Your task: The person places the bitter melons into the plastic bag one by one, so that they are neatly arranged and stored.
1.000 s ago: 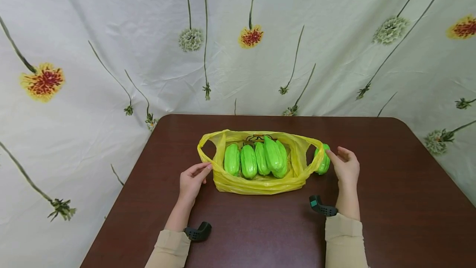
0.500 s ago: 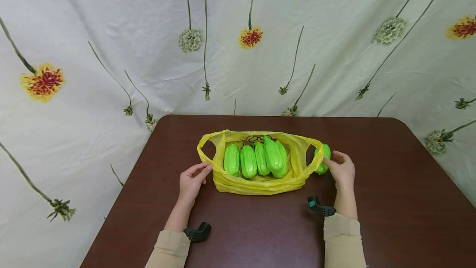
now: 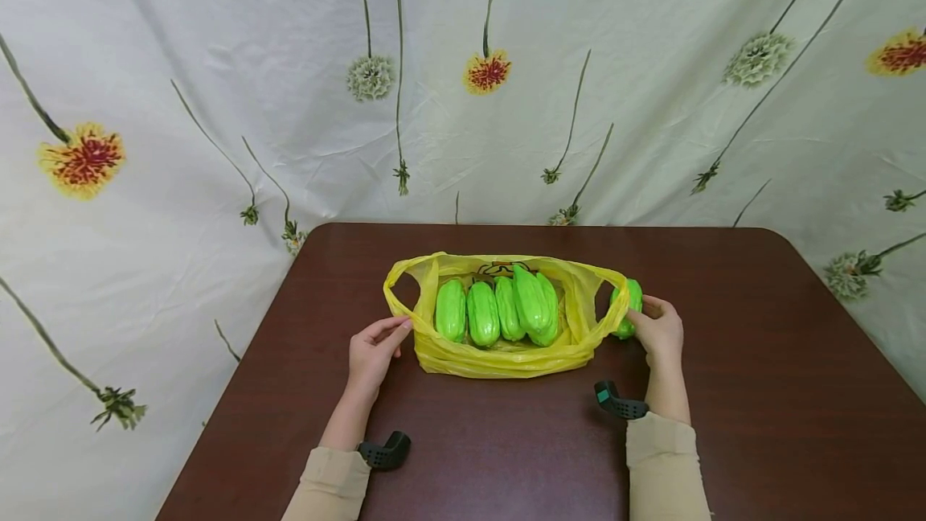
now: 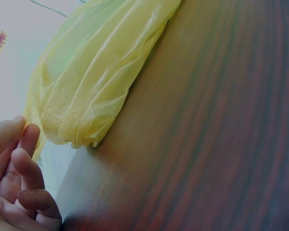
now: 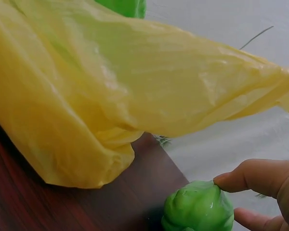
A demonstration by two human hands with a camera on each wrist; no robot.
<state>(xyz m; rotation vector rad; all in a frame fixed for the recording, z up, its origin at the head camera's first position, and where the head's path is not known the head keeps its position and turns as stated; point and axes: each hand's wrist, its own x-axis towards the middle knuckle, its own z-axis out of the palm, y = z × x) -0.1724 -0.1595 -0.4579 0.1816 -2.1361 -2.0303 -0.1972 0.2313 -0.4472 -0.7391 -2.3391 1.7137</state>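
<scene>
A yellow plastic bag point(image 3: 506, 363) stands open-mouthed on the table, both handle loops spread sideways. Several ridged bright-green vegetables point(image 3: 483, 313) lie side by side inside. My left hand point(image 3: 370, 354) pinches the left handle between thumb and forefinger; the left wrist view shows the thin yellow film point(image 4: 86, 82) leading into that pinch. Beyond the right handle, one more green vegetable point(image 5: 198, 207) lies outside the bag, partly covered by the loop in the head view. My right hand point(image 3: 661, 332) is at its right side, thumb tip point(image 5: 226, 180) touching it and a finger beside it, not wrapped round.
A dark reddish-brown table point(image 3: 752, 392) with rounded far corners bears everything. Behind it hangs a white cloth point(image 3: 615, 6) printed with flowers. Black devices point(image 3: 387, 450) are strapped to both wrists, just past the beige sleeves point(image 3: 664, 465).
My right hand has moved left, up to the vegetable outside the bag, and its fingers have drawn closer together. The left hand and the bag have stayed where they were.
</scene>
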